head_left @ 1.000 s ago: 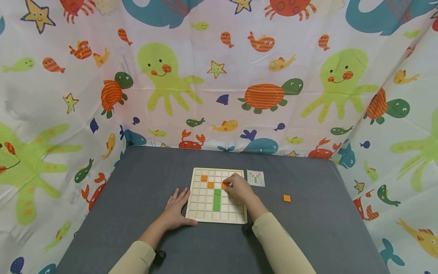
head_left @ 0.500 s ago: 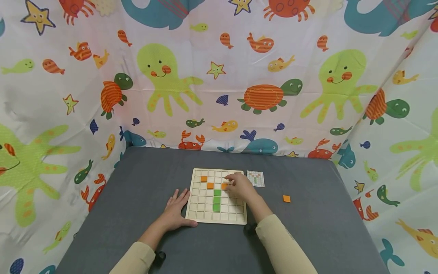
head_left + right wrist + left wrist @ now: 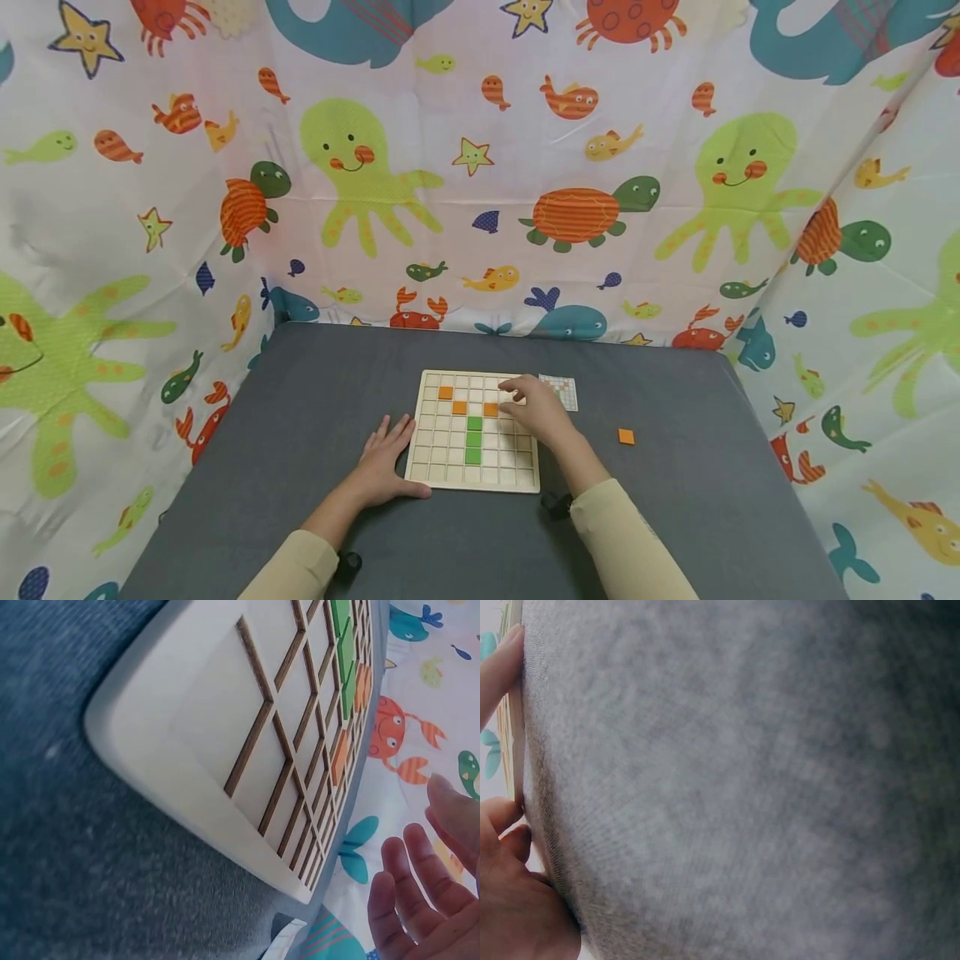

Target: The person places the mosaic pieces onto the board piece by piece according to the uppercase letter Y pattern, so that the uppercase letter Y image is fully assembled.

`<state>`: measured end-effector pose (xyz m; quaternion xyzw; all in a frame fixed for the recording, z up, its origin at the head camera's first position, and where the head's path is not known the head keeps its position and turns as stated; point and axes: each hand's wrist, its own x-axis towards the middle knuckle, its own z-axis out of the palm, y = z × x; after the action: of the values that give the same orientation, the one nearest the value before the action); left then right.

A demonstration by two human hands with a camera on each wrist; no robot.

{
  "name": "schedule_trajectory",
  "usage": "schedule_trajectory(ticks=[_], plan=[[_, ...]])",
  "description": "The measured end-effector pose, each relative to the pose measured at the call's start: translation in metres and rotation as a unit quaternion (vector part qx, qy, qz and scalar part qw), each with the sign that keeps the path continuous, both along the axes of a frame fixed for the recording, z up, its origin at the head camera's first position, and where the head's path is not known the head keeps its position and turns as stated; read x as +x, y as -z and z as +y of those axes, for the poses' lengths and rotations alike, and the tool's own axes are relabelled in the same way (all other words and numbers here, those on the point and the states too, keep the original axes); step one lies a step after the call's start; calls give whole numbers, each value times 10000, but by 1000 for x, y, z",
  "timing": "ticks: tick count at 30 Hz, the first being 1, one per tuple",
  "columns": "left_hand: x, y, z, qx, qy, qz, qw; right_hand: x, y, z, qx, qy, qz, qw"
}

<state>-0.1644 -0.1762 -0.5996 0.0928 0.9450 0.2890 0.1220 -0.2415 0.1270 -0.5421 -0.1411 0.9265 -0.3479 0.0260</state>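
Observation:
A light wooden grid board (image 3: 438,457) lies on the grey table. Set in its cells are three orange tiles (image 3: 491,410) and a column of three green tiles (image 3: 473,439). My left hand (image 3: 384,467) rests at the board's near left corner, fingers spread along the left side and thumb at the front edge. Above the board's right side hovers my right hand (image 3: 543,410), fingers loosely bent and apart, with nothing in them. The right wrist view shows the same bare fingers (image 3: 409,877) off the board. One loose orange tile (image 3: 626,437) lies farther right.
A small printed pattern card (image 3: 567,394) lies by the board's far right corner, partly behind my right hand. A cloth with sea animals (image 3: 480,200) hangs behind the table (image 3: 337,358) and along both sides.
My right hand has let go of an orange tile, which now lies in a board cell, and has drawn back to the right with fingers parted. The left hand stays put.

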Motion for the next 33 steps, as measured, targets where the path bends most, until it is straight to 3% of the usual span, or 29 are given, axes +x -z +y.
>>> schedule_trajectory(ticks=[14,24,33], plan=[[-2,2,-1,-84,-4,-46,10000,12,2,26,88,149,247,9995],[-5,3,0,-93,-8,-66,9999,24,-2,53,5,481,481,9977],[-3,1,-1,-28,-45,-62,10000,34,-1,81,5,821,337,9961]])
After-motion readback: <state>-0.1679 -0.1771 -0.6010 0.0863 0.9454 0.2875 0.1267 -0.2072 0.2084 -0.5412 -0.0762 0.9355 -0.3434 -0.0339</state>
